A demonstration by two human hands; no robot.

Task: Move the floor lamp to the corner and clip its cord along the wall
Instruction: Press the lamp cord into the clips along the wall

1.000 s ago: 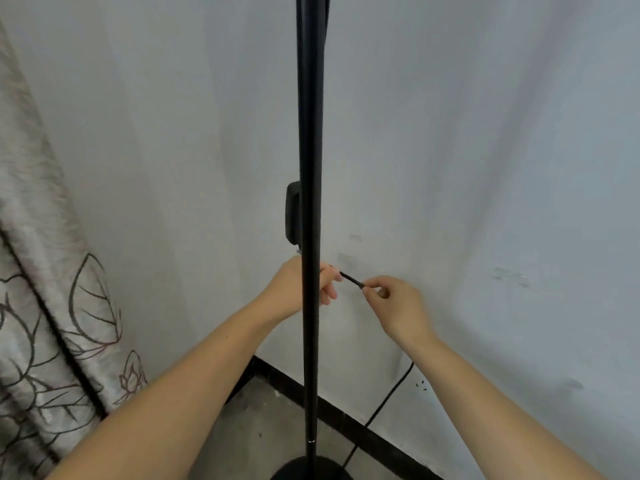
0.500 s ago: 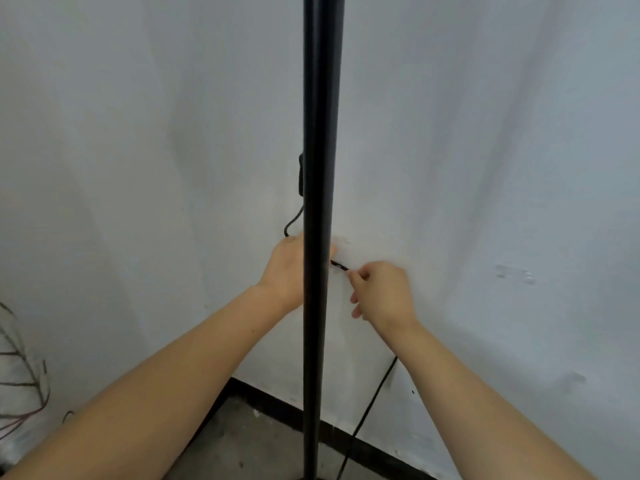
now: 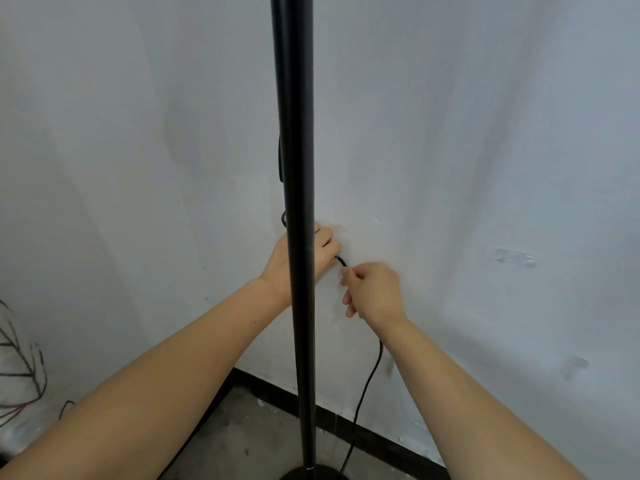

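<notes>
White walls meet mid-frame, where the lamp pole stands; behind it the left hand presses cord to plaster, the right hand pinching it taut for clipping

2 bare, sleeveless forearms

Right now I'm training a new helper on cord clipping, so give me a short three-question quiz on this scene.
1. True or false: the lamp pole stands between the camera and the left hand.
2. Which hand pinches the cord that hangs to the floor? A left, B right.
3. Fill in: a clear clip sits on the ____.

Key: 1 true; 2 B; 3 wall.
</notes>
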